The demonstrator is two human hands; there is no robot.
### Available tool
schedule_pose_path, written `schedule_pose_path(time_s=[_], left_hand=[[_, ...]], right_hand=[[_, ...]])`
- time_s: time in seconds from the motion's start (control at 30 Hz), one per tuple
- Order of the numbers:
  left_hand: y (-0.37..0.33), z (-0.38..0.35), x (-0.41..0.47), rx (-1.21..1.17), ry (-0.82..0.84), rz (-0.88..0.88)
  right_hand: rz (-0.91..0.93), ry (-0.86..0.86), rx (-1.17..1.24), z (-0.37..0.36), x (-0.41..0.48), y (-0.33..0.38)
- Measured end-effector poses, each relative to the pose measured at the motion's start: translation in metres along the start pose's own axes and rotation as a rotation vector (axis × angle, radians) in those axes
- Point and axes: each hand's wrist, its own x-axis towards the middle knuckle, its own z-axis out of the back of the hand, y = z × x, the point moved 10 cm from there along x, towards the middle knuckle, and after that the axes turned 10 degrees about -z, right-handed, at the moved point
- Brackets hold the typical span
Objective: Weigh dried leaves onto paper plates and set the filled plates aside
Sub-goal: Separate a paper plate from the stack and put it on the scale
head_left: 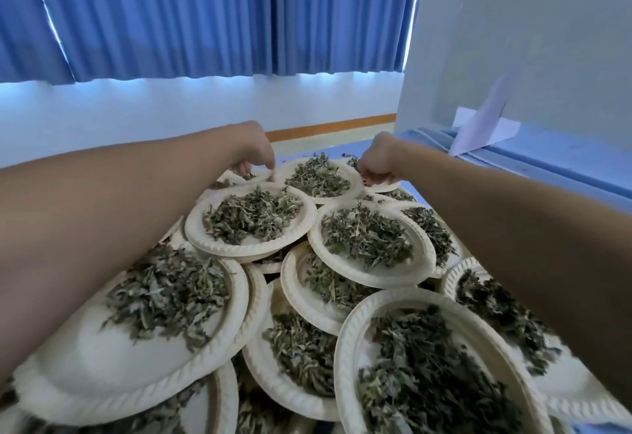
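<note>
Both my arms reach far forward over a heap of cream paper plates filled with dried green leaves. The farthest plate [354, 182] carries a mound of dried leaves [318, 175]. My left hand [254, 151] pinches that plate's left rim with its fingertips. My right hand [378, 163] grips the right rim, fingers curled under it. The plate sits on top of the other filled plates at the back of the pile.
Several overlapping filled plates, such as the near right plate [345, 348] and the left plate [236, 300], cover the surface. A blue-covered bench with white paper [485, 129] lies at the right. Blue curtains [205, 13] and a white wall stand behind.
</note>
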Motion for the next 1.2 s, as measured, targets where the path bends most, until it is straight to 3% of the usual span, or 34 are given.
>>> schedule_pose_path(time_s=[0.13,0.4,0.5,0.7,0.93,1.07,1.2], left_hand=[[0.002,0.033,-0.03,0.0,-0.095,-0.106],[0.028,0.09,-0.168,0.076,-0.235,-0.406],[0.061,0.094,-0.223,0.201,-0.2,-0.421],[0.183,0.12,-0.36,0.286,-0.26,-0.226],[0.261,0.1,-0.474,0.263,-0.255,-0.218],[0.282,0.083,-0.506,0.159,-0.287,-0.222],[0.286,0.073,-0.518,0.114,-0.307,-0.273]], right_hand=[[0.084,-0.22,-0.116,0.029,-0.038,0.03],[0.524,-0.109,0.137,0.002,-0.178,0.161],[0.675,-0.062,0.187,-0.038,-0.243,0.209],[0.979,0.04,0.244,-0.124,-0.381,0.3],[1.297,0.156,0.07,-0.2,-0.494,0.341],[1.378,0.134,-0.186,-0.227,-0.509,0.34],[1.362,0.152,-0.233,-0.23,-0.502,0.329]])
